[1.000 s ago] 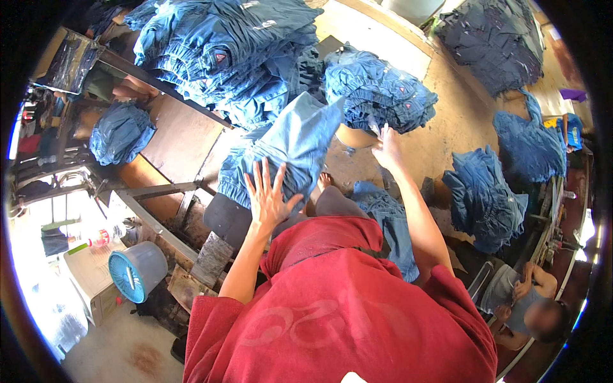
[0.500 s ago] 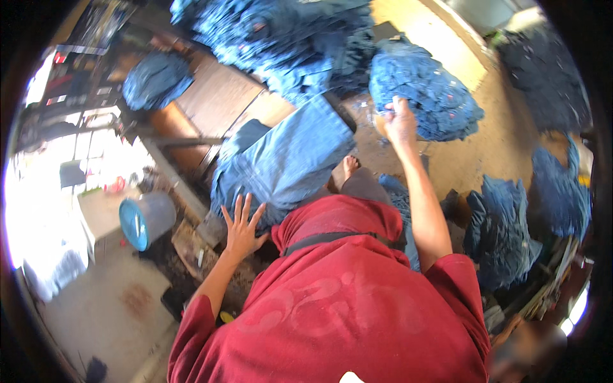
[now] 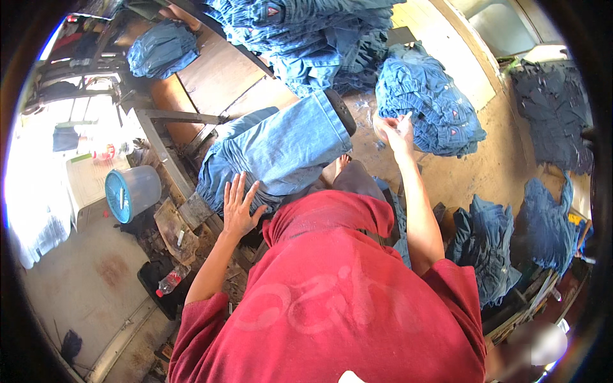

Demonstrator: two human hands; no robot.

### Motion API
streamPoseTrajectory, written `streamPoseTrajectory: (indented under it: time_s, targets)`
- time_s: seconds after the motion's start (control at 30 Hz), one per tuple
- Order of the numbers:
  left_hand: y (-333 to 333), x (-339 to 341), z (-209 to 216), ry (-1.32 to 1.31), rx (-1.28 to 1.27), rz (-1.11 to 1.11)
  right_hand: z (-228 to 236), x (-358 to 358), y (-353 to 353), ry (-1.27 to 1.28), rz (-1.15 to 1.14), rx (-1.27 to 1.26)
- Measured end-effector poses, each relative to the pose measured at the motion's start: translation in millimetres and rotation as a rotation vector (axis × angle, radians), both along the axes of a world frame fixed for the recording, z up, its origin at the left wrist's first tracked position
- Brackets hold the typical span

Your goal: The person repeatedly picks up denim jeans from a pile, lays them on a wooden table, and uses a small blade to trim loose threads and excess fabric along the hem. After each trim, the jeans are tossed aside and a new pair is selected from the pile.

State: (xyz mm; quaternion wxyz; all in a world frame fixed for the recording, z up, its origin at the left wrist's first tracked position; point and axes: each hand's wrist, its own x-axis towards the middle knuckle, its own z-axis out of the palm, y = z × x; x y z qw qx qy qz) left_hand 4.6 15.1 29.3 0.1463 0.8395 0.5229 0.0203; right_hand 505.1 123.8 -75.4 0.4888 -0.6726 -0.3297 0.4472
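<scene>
A light blue denim garment (image 3: 297,137) lies in front of me, pulled over a dark rounded form (image 3: 341,112) whose end sticks out at the upper right. My left hand (image 3: 239,207) rests flat on its gathered lower-left part, fingers stretched out and apart. Off to the right, my right hand (image 3: 397,133) is raised by the near-left edge of a heap of blue denim garments (image 3: 431,105) with gathered waistbands. Its fingers are pinched together; a small pale bit shows at the tips, too small to name.
A tall stack of denim garments (image 3: 306,45) stands beyond. More denim hangs at right (image 3: 482,246), with dark cloth (image 3: 552,115) above it. At left are a metal frame (image 3: 167,163), a bucket with blue inside (image 3: 137,191) and a plastic bottle (image 3: 172,281). Another person's limb (image 3: 182,16) shows top left.
My view has shifted somewhat. The left hand's fingers have drawn closer together on the garment. My right hand has shifted slightly down beside the heap, its fingers still pinched.
</scene>
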Motion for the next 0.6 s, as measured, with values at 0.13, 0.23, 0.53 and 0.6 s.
streamPoseTrajectory:
  time_s: [0.13, 0.23, 0.53, 0.6]
  targets:
    - [22.0, 16.4, 24.7, -0.079, 0.130, -0.002, 27.2, -13.7, -20.5, 0.332, 0.082, -0.073]
    - [61.5, 66.6, 52.1, -0.358, 0.164, -0.034, 51.4, -30.1, -37.3, 0.768, 0.035, 0.048]
    - [136.9, 217.9, 61.3, -0.779, -0.292, -0.379, 122.6, -102.6, -71.5, 1.072, 0.064, 0.191]
    - [135.3, 211.9, 58.3, -0.779, -0.261, -0.377, 128.6, -115.7, -76.1, 0.899, 0.024, 0.091]
